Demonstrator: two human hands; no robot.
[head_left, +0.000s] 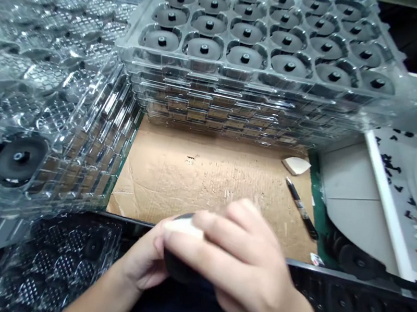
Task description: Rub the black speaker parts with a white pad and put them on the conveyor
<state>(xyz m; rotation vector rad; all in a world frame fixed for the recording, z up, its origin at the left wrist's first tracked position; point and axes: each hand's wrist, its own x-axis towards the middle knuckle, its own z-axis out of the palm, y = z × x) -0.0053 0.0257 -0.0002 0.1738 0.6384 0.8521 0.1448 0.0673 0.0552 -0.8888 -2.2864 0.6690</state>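
Observation:
Near the front edge of the cardboard, my left hand [141, 256] is closed around a black round part [178, 270], which is mostly covered by my fingers. My right hand [250, 268] is bent over the same part, fingers curled and slightly blurred. Its fingers press a small white pad [186, 225] against the part's upper side. The pad looks like the off-white wedge-shaped sponge [296, 165] lying at the cardboard's back right corner, though most of it is hidden.
Stacked clear plastic trays [222, 68] holding black discs with central stems stand at the back. More clear trays [68, 118] are piled on the left. A black pen [301, 207] lies on the cardboard [166, 170]. At right is a white bin [387, 200] with small black bits.

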